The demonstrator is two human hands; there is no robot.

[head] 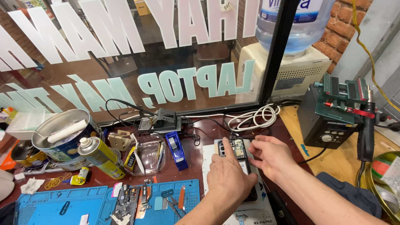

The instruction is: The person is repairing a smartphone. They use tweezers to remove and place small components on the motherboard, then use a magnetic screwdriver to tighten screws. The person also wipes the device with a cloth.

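An opened phone (237, 149) with its back cover off and its circuit board showing lies on a white mat (208, 160) in the middle of the bench. My left hand (231, 175) lies over the phone's lower half, index finger stretched to its top left corner. My right hand (268, 156) sits just to the right, fingers curled, thumb and index tips against the phone's right edge. What lies under my left palm is hidden.
A blue work mat (50, 208) with phone parts and tweezers lies at front left. Behind it stand a yellow spray can (100, 156), a clear tub (148, 156), a blue tape dispenser (177, 150) and a power strip (162, 121). A rework station (323, 121) stands at right.
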